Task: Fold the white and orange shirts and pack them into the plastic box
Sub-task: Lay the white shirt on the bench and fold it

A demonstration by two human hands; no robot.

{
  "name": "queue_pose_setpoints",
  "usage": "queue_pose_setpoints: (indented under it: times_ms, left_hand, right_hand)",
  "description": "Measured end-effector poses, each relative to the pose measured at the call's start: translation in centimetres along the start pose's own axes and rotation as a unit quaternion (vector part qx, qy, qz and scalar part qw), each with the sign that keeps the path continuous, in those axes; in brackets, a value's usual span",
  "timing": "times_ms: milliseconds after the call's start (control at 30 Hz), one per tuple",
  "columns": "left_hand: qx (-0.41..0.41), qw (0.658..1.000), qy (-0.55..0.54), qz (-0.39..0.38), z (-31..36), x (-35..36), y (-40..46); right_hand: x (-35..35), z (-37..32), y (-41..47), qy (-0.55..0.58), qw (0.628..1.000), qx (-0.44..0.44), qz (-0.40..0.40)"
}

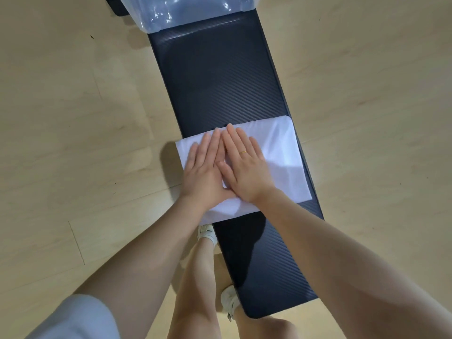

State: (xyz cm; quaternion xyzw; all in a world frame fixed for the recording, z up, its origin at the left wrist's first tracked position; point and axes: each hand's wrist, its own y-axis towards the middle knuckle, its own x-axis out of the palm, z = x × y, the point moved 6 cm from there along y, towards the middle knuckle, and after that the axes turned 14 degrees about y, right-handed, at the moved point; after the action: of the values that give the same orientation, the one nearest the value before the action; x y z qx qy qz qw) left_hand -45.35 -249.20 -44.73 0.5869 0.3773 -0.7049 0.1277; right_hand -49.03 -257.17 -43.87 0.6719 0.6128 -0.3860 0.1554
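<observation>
The white shirt lies folded into a rectangle across the black bench. My left hand and my right hand both press flat on its left half, fingers straight and side by side, thumbs touching. The clear plastic box stands at the far end of the bench, cut off by the top of the frame. No orange shirt is in view.
The bench runs from the top of the view down to the lower right over a pale wooden floor. My legs and white shoes stand at the bench's left side, just below the shirt.
</observation>
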Motion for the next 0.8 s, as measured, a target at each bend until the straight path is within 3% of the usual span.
queue_pose_setpoints:
  times_ms: [100,200,333,433,500,600,800]
  left_hand:
    - [0.014,0.999,0.019,-0.032,-0.2,0.4,0.2]
    - [0.008,0.998,-0.006,-0.059,-0.3,0.5,0.2]
    - [0.013,0.995,0.024,-0.093,-1.1,0.1,0.1]
    - [-0.040,0.990,0.031,-0.134,-2.2,-0.7,0.4]
    - [-0.063,0.990,0.027,-0.121,-2.3,-2.1,1.3]
    - [-0.020,0.998,0.005,-0.051,-0.5,-4.6,3.6]
    - [0.065,0.994,-0.057,-0.061,4.7,-6.7,9.5]
  right_hand:
    - [0.4,2.1,-0.3,-0.102,0.994,-0.048,0.000]
    - [-1.3,4.8,-1.1,-0.140,0.990,0.011,0.026]
    - [-3.1,7.0,-2.2,-0.126,0.987,0.096,0.027]
    - [-4.1,7.1,-2.6,-0.090,0.987,0.129,0.021]
    - [-4.8,7.3,-3.5,-0.023,0.981,0.187,0.040]
    - [-6.1,7.7,-6.2,0.060,0.946,0.300,0.110]
    - [-5.9,8.0,-10.6,0.116,0.867,0.467,0.129]
